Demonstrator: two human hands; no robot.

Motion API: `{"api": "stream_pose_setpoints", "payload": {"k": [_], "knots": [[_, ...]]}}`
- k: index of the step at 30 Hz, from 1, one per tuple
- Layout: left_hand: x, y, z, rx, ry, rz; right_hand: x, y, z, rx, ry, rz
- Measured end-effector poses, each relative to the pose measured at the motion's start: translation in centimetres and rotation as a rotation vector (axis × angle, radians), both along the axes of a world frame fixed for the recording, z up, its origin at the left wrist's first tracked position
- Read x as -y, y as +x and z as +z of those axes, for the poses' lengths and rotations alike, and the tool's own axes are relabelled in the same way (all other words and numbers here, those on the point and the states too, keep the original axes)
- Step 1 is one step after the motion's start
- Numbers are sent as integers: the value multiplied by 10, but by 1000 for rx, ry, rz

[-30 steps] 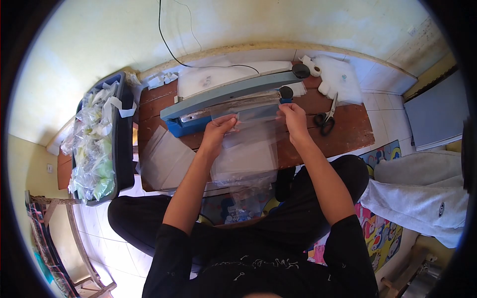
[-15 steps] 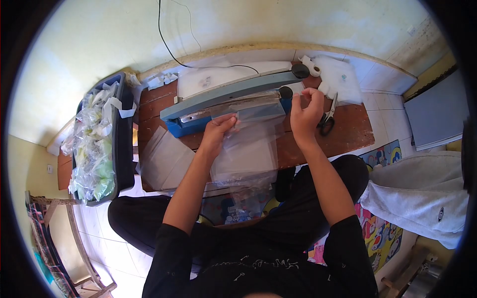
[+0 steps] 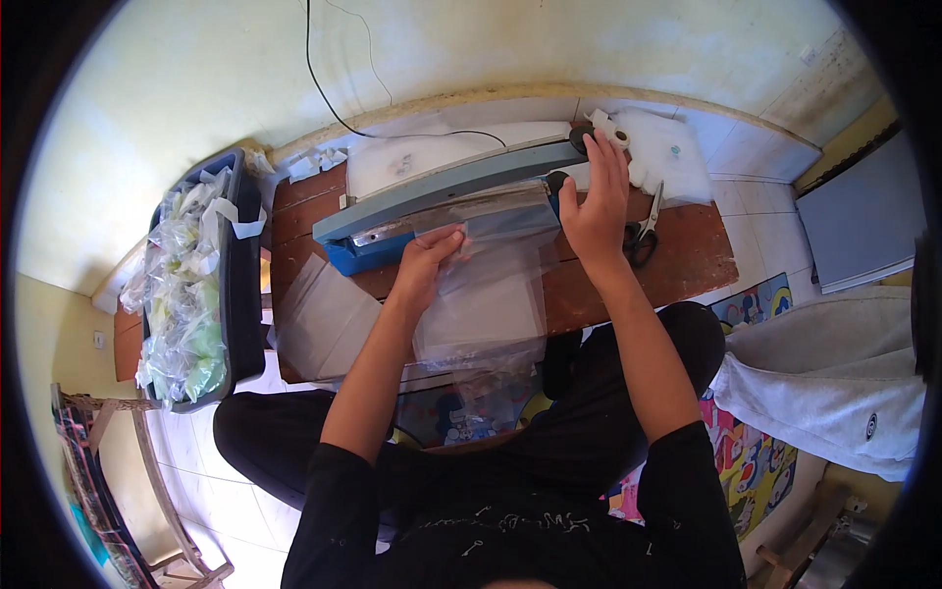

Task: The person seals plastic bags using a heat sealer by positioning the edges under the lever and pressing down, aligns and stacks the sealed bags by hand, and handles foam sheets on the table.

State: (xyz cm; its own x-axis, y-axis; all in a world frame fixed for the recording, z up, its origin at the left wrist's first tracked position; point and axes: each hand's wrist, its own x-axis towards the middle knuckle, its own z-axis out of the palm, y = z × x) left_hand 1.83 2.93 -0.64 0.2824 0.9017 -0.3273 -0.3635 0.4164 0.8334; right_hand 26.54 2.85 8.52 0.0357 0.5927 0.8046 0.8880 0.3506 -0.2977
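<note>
**Clear bag [image 3: 515,228] at Bag Sealer [image 3: 442,185]: Hand Pos.**

Wooden table [image 3: 687,260]: carries bag sealer, set at a slant, grey arm raised above blue base [image 3: 358,259]. Dark tub [image 3: 253,294]: at table's L side, filled w/ tied plastic bags [image 3: 182,285]. White sheets [image 3: 667,147]: at table's rear R corner. Loose clear bags [image 3: 324,319]: fanned flat on table's L part. More clear bags [image 3: 491,319]: layered at front edge, btwn the forearms.

Clear bag: upper part lies across front of blue base; lower extent can't be told from the layers below.

L hand [image 3: 424,267]: thumb & index pinch clear bag at its L edge, in front of sealer. R hand [image 3: 597,204]: open, fingers extended up, thumb apart; fingertips at black knob [image 3: 581,138] on arm's R end, contact can't be told.

Scissors [image 3: 644,236]: on table, just R of R hand, blades pointing rearward. White roll [image 3: 616,137]: beside black knob.
</note>
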Motion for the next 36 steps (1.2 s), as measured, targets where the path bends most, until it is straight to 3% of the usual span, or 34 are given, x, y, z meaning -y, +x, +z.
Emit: {"api": "stream_pose_setpoints", "payload": {"k": [36], "knots": [[5,-10,1,26,1,72,-1,5,-7,18,-106,-87]]}}
